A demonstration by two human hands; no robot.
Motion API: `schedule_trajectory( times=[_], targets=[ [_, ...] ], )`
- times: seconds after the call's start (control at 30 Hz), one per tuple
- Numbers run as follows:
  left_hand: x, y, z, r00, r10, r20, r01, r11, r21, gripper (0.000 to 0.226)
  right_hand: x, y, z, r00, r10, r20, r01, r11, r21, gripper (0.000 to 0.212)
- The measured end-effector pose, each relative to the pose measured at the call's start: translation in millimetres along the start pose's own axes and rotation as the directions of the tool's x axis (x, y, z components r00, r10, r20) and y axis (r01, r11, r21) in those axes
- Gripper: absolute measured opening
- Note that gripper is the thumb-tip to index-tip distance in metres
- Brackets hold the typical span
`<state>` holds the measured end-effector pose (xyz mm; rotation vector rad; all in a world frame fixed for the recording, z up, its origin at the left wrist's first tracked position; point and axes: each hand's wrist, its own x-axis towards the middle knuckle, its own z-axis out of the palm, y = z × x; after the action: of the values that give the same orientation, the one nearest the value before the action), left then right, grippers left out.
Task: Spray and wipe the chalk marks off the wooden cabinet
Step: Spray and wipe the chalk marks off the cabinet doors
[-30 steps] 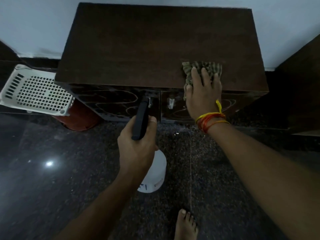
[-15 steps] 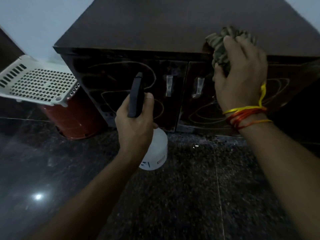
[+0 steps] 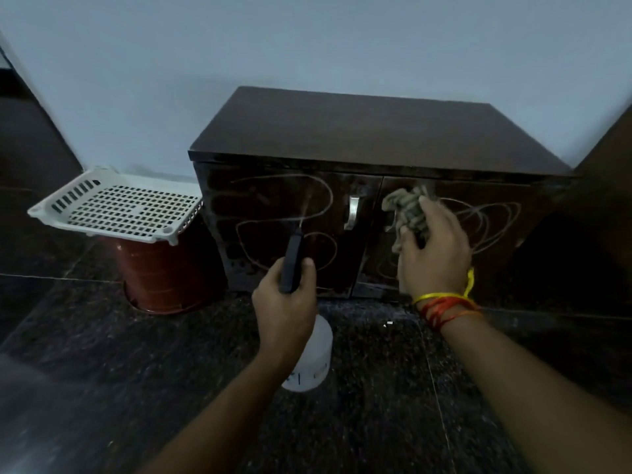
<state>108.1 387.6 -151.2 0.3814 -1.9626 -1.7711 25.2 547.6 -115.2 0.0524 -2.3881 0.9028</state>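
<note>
A low dark wooden cabinet [image 3: 359, 131] stands against the wall, its two doors covered in looping chalk marks [image 3: 270, 213]. My left hand [image 3: 285, 307] grips a spray bottle [image 3: 307, 357] with a black head and white body, its nozzle pointed at the left door; a faint mist shows at the tip. My right hand [image 3: 432, 254] holds a crumpled greenish cloth [image 3: 407, 210] against the upper left of the right door, covering that door's handle. A metal handle [image 3: 352, 212] shows on the left door.
A white perforated plastic tray [image 3: 116, 208] rests on a red-brown bucket [image 3: 164, 271] just left of the cabinet. Dark furniture [image 3: 602, 200] flanks the right side. The floor is dark speckled stone [image 3: 376, 388].
The view has dropped from above the cabinet to face its doors. My right hand took the cloth from the cabinet top down onto the right door. The spray bottle now aims at the left door.
</note>
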Motion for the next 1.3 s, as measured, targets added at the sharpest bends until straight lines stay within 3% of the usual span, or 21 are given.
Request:
schedule_trajectory(
  times=[0.1, 0.4, 0.53, 0.83, 1.2, 1.3],
  targets=[
    [0, -1, 4, 0.999, 0.022, 0.032, -0.022, 1.000, 0.010, 0.023, -19, -1, 5, 0.996, 0.094, -0.007, -0.094, 0.996, 0.011, 0.049],
    [7, -8, 6, 0.978, 0.103, 0.180, -0.123, 0.987, 0.102, 0.015, -39, -9, 14, 0.987, 0.156, -0.033, -0.155, 0.988, 0.022, 0.048],
    [3, -15, 6, 0.961, 0.119, 0.248, -0.166, 0.970, 0.178, 0.025, -40, -10, 16, 0.978, 0.196, -0.065, -0.193, 0.980, 0.051, 0.048],
    [5, -14, -5, 0.960, 0.147, 0.238, -0.191, 0.966, 0.175, 0.016, -49, -7, 12, 0.971, 0.235, -0.043, -0.232, 0.971, 0.059, 0.048],
    [7, -18, -4, 0.967, 0.109, 0.231, -0.151, 0.973, 0.176, 0.023, -52, -3, 6, 0.967, 0.254, -0.014, -0.254, 0.967, 0.039, 0.048],
    [9, -20, -16, 0.981, 0.100, 0.164, -0.122, 0.984, 0.131, 0.021, -53, -5, 9, 0.966, 0.260, -0.004, -0.259, 0.965, 0.047, 0.048]
  ],
)
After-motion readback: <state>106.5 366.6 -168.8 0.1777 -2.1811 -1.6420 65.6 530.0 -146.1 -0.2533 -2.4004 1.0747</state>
